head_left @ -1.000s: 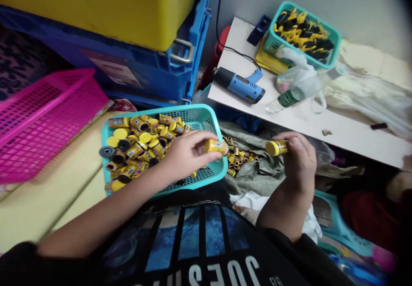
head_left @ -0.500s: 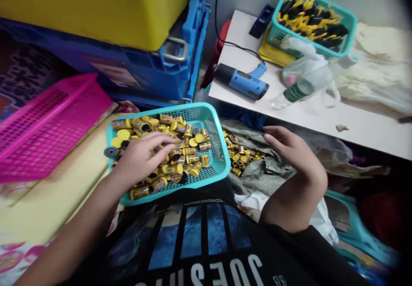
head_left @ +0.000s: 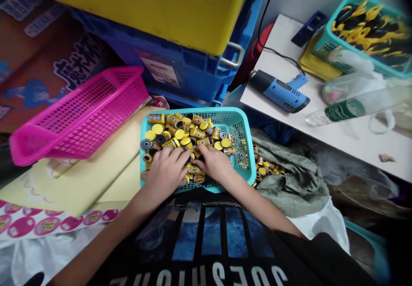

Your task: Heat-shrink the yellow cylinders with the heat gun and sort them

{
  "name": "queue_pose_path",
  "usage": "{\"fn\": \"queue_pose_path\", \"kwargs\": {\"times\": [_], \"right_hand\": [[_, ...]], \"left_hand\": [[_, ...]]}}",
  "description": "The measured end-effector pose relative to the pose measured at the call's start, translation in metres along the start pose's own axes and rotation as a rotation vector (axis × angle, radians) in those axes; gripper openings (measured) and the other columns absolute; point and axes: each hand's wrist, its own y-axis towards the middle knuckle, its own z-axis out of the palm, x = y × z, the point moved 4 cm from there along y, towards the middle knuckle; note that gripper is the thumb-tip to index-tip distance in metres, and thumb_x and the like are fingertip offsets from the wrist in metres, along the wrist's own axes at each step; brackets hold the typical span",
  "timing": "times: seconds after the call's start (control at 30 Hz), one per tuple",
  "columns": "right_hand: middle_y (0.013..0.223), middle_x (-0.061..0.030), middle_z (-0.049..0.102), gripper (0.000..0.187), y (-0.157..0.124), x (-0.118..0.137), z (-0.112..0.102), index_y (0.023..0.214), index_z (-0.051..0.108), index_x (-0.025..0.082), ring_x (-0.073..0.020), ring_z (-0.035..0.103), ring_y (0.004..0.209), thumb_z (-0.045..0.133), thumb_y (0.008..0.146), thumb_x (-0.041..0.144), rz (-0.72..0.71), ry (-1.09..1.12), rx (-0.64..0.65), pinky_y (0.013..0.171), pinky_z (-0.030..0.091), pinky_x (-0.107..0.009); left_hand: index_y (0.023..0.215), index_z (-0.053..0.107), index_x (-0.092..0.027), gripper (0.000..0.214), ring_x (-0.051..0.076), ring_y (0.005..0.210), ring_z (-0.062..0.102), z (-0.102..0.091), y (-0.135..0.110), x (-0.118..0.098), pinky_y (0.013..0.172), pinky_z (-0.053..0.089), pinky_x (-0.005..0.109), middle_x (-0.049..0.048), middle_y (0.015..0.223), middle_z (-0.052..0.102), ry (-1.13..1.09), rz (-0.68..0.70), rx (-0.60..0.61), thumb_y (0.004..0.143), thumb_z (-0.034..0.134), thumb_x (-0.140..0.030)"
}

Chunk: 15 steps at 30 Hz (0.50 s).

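While both hands rest low inside the teal basket (head_left: 250, 149), it looks like picking through the small yellow canisters (head_left: 197, 132) heaped there, and the next move seems to call for a neat pinch on a single canister without stirring its neighbours. Look at the left hand (head_left: 167, 166): palm down over the near part of the basket, fingers slightly apart and bent into the heap. Just beside it, the right hand (head_left: 214, 161) curls inward, thumb and fingers only narrowly parted, touching the pile. Whether either one grips a canister, you cannot tell; the fingertips are lost among them. More canisters lie on a grey-green sack (head_left: 292, 187) to the basket's right.
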Motion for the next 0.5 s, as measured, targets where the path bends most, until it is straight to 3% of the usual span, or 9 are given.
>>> {"fn": "queue_pose_path", "kwargs": {"times": [0.07,0.13,0.2,0.27,0.4,0.5], "right_hand": [[0.107,-0.0098,0.064,0.032,-0.005,-0.012,0.0,0.12,0.06,0.015,-0.0165,0.061,0.087,0.061,0.091,0.028,0.001,0.235,-0.037,0.077,0.047,-0.028],[0.092,-0.0046,0.065,0.036,-0.013,-0.026,-0.007,0.122,0.061,0.016,-0.0106,0.056,0.072,0.061,0.09,0.033,0.025,0.557,-0.048,0.067,0.046,-0.023],[0.084,-0.0019,0.063,0.047,-0.023,-0.034,-0.016,0.124,0.062,0.017,-0.0081,0.053,0.065,0.066,0.086,0.043,0.056,0.867,-0.039,0.06,0.045,-0.02],[0.091,-0.0025,0.066,0.054,-0.033,-0.034,-0.026,0.122,0.063,0.018,-0.0076,0.059,0.073,0.075,0.078,0.046,0.069,1.103,-0.047,0.066,0.05,-0.019],[0.096,-0.002,0.067,0.05,-0.044,-0.024,-0.043,0.108,0.063,0.019,-0.008,0.064,0.08,0.086,0.068,0.037,0.037,1.28,-0.147,0.072,0.055,-0.018],[0.092,-0.0016,0.065,0.048,-0.046,-0.019,-0.049,0.104,0.063,0.019,-0.0084,0.062,0.077,0.086,0.067,0.038,-0.001,1.249,-0.19,0.067,0.054,-0.018]], "left_hand": [[0.108,0.07,-0.021,0.021,0.034,0.102,0.062,0.0,0.004,-0.001,0.088,0.048,0.048,0.0123,0.103,0.073,-0.092,-0.042,0.026,0.088,0.064,-0.019],[0.104,0.067,-0.021,0.018,0.03,0.098,0.066,-0.003,0.004,0.002,0.083,0.053,0.044,0.0092,0.1,0.074,-0.308,-0.121,0.028,0.086,0.066,-0.022],[0.113,0.064,-0.021,0.028,0.025,0.092,0.071,-0.007,0.002,0.006,0.075,0.058,0.037,0.0084,0.106,0.074,-0.625,-0.228,0.028,0.086,0.066,-0.029],[0.121,0.063,-0.021,0.037,0.021,0.084,0.073,-0.01,0.0,0.006,0.067,0.06,0.032,0.0084,0.112,0.074,-0.9,-0.304,0.059,0.086,0.065,-0.034],[0.109,0.072,-0.02,0.036,0.021,0.072,0.074,-0.014,-0.001,-0.002,0.061,0.063,0.031,0.008,0.102,0.078,-1.109,-0.367,0.073,0.078,0.076,-0.038],[0.103,0.072,-0.019,0.04,0.023,0.081,0.076,-0.017,0.0,-0.005,0.071,0.066,0.034,0.0091,0.102,0.079,-1.191,-0.402,0.003,0.07,0.085,-0.038]]}}
